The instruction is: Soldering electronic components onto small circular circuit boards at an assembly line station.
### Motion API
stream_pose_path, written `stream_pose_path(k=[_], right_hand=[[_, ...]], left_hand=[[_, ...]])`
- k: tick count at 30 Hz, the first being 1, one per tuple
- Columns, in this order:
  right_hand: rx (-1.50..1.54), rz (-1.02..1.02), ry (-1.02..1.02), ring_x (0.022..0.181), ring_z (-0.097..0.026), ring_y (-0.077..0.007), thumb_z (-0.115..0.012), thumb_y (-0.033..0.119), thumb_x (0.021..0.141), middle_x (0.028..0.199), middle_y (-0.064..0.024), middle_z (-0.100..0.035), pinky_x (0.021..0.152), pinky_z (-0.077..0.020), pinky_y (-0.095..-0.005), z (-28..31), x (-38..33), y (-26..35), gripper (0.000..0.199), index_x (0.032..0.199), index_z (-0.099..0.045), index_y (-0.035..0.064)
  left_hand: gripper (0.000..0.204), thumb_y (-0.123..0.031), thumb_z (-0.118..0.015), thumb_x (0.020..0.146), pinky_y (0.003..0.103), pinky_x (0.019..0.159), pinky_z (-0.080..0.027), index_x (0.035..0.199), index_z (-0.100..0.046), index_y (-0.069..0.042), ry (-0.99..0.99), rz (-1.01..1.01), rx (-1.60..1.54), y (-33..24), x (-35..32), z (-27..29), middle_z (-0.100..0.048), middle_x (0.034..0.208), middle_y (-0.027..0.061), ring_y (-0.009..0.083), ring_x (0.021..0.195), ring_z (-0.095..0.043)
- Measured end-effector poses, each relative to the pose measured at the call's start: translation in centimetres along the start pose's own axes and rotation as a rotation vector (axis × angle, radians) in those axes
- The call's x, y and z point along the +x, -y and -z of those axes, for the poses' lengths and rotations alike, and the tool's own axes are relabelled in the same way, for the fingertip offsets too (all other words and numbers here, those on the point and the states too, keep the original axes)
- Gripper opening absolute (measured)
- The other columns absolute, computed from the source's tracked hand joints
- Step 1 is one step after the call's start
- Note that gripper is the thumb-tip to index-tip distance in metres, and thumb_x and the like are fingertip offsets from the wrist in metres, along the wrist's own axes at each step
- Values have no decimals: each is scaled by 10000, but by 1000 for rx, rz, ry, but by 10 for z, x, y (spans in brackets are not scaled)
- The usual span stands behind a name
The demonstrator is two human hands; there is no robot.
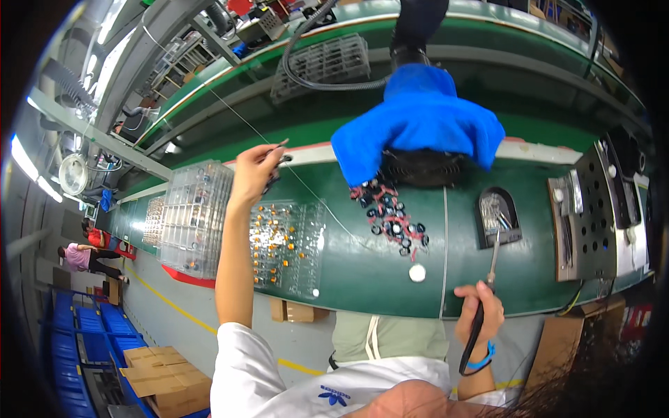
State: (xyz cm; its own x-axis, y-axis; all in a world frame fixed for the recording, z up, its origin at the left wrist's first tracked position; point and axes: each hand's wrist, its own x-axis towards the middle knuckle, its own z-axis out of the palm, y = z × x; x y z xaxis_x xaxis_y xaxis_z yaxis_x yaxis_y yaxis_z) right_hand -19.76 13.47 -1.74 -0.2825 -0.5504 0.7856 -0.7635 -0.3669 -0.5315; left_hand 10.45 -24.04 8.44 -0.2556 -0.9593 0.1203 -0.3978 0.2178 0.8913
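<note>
The right hand [479, 308] is wrapped in a fist around the dark handle of a soldering iron [483, 301], held at the near edge of the green workbench [362, 268] with the thin metal tip pointing up and away toward a small black stand [499, 216] that holds a bundle of shiny wire; a blue wristband [482, 361] sits on that wrist, and the iron's black cable runs down past it; the left hand [255, 171] is raised well to the left, arm stretched out, fingertips pinched narrowly on a small dark part joined to a thin wire [313, 191] that runs slanting across the bench; just below that hand lies a clear plastic tray [289, 247] dotted with rows of small orange pieces, and beside it, further left, stands a tall stack of clear trays [195, 216]; between the two hands, a loose heap of small black and red parts [394, 216] spreads over the green surface, with a small white round disc [417, 273] just below it; above the heap a blue cloth [418, 122] is draped over a dark round fan-like unit; at the right end of the bench stands a grey perforated metal plate [592, 216]; cardboard boxes [164, 376] and blue crates [90, 320] sit on the floor at the lower left.
</note>
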Motion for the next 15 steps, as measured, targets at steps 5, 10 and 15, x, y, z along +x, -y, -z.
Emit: stream_pose_path(k=[5, 10, 15], right_hand=[[13, -65, 5, 653, -699, -249, -585, 40, 1009, 798, -142, -753, 689, -550, -345, -3, -3, 5, 299, 1300, -590, -26], [26, -69, 10, 661, -708, -246, -580, 10, 998, 798, -152, -749, 674, -559, -336, 0, -5, 5, 294, 1288, -593, -41], [19, -14, -4, 589, -671, -207, -637, -72, 909, 810, -122, -762, 574, -520, -309, -1, -2, 1, 361, 1269, -609, -49]], left_hand=[[215, -106, -749, 970, 194, 549, -423, 1134, -749, 34, -41, 103, -87, -2, -108, -7, -679, 795, -14, 23, 613, -542], [175, -62, -734, 968, 194, 644, -468, 1123, -745, 17, 162, 76, -251, -31, -172, -81, -699, 895, -19, 23, 752, -580], [173, -21, -741, 946, 249, 835, -516, 1112, -717, 20, 142, -177, -117, -16, -188, -130, -734, 1018, 52, 101, 913, -648]])
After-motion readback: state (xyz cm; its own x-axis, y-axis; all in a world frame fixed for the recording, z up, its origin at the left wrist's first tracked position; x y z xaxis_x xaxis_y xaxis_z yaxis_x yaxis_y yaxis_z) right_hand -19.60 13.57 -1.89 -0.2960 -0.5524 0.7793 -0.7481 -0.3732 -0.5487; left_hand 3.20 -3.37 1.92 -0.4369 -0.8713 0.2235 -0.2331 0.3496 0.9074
